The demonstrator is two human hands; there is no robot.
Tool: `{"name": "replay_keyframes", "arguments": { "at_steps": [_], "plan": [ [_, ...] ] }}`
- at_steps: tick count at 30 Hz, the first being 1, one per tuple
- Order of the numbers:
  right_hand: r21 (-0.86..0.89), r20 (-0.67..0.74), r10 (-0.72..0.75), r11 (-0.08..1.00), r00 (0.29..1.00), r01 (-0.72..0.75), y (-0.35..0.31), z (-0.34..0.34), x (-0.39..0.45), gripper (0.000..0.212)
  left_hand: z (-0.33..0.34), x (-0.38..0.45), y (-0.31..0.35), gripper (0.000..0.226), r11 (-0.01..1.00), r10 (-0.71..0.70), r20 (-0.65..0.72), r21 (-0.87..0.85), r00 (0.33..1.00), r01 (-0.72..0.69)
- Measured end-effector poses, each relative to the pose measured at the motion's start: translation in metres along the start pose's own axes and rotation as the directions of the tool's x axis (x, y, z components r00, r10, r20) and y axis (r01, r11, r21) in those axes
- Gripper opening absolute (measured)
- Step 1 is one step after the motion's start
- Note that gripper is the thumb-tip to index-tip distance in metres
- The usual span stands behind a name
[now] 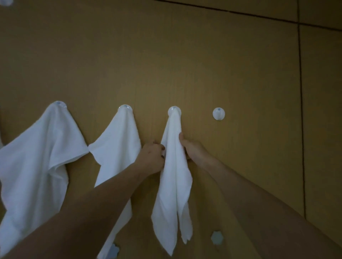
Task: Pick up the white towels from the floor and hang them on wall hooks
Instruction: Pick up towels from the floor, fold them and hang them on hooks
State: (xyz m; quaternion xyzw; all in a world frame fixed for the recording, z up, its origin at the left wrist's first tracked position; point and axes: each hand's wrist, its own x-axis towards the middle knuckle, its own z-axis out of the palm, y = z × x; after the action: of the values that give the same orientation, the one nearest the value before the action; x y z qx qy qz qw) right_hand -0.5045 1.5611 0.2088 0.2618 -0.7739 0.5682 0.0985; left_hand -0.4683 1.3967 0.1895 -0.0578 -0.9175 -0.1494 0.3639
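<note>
Three white towels hang on round white wall hooks on a tan panelled wall. The left towel (37,162) and the middle towel (118,146) hang spread out. The third towel (174,175) hangs narrow from its hook (174,111). My left hand (152,157) pinches this towel's left edge, fingers curled. My right hand (190,147) grips its right side, thumb on the cloth. A bare hook (218,113) sits to the right of it.
Two flower-shaped wall pieces, one (216,238) low at the right and one (113,250) low by the middle towel, sit under the hook row. A dark vertical panel seam (301,111) runs at the right. A white scrap (6,2) shows at the top left corner.
</note>
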Motion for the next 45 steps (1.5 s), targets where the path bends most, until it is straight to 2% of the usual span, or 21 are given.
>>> {"name": "replay_keyframes", "arguments": {
  "at_steps": [2,4,6,8,13,16,19,23,27,32,37,42,45],
  "plan": [
    [-0.055,-0.058,0.006,0.998,0.998,-0.009,-0.005,0.004,-0.015,0.062,-0.008,-0.008,-0.003,0.034,0.999,0.037,-0.009,-0.037,0.999,-0.037],
    [-0.126,-0.099,-0.009,0.992,0.995,-0.004,-0.009,0.008,-0.035,0.052,-0.015,-0.017,-0.005,0.046,0.996,0.059,0.000,-0.071,0.998,-0.058],
    [-0.252,-0.149,-0.006,0.967,0.989,-0.032,-0.011,0.011,-0.056,0.048,-0.019,-0.025,-0.002,0.044,0.989,0.102,0.003,-0.108,0.995,-0.101],
    [-0.334,-0.211,0.026,0.938,0.977,-0.097,-0.014,0.012,-0.080,0.053,-0.021,-0.034,0.005,0.043,0.982,0.134,-0.005,-0.136,0.991,-0.133],
    [-0.377,-0.398,0.100,0.889,0.912,-0.262,-0.023,-0.006,-0.158,0.055,-0.021,-0.070,0.043,0.035,0.940,0.249,-0.073,-0.220,0.966,-0.259],
    [-0.461,-0.494,0.128,0.800,0.860,-0.384,-0.033,-0.029,-0.219,0.052,-0.026,-0.099,0.087,0.035,0.878,0.365,-0.015,-0.328,0.931,-0.350],
    [-0.538,-0.605,0.126,0.664,0.786,-0.520,-0.055,-0.061,-0.291,0.056,-0.037,-0.135,0.145,0.034,0.794,0.475,-0.001,-0.432,0.880,-0.429],
    [-0.536,-0.724,0.124,0.518,0.678,-0.667,-0.096,-0.102,-0.409,0.062,-0.061,-0.197,0.243,0.032,0.686,0.590,-0.005,-0.524,0.807,-0.505],
    [-0.500,-0.821,0.089,0.365,0.564,-0.785,-0.145,-0.135,-0.547,0.062,-0.093,-0.280,0.351,0.032,0.508,0.716,-0.045,-0.652,0.697,-0.563],
    [-0.354,-0.926,0.080,0.153,0.368,-0.923,-0.207,-0.162,-0.734,0.059,-0.138,-0.415,0.482,0.034,0.296,0.833,-0.097,-0.753,0.545,-0.587],
    [-0.144,-0.988,0.061,0.007,0.144,-0.990,-0.266,-0.159,-0.908,0.059,-0.189,-0.564,0.586,0.041,0.078,0.935,-0.129,-0.835,0.330,-0.545],
    [0.080,-0.996,0.035,-0.087,-0.083,-0.993,-0.311,-0.136,-1.059,0.059,-0.240,-0.705,0.663,0.046,-0.116,0.979,-0.182,-0.867,0.092,-0.485],
    [0.210,-0.977,0.014,-0.103,-0.212,-0.972,-0.329,-0.116,-1.137,0.059,-0.269,-0.785,0.697,0.048,-0.218,0.973,-0.227,-0.874,-0.032,-0.435]
  ]
}}
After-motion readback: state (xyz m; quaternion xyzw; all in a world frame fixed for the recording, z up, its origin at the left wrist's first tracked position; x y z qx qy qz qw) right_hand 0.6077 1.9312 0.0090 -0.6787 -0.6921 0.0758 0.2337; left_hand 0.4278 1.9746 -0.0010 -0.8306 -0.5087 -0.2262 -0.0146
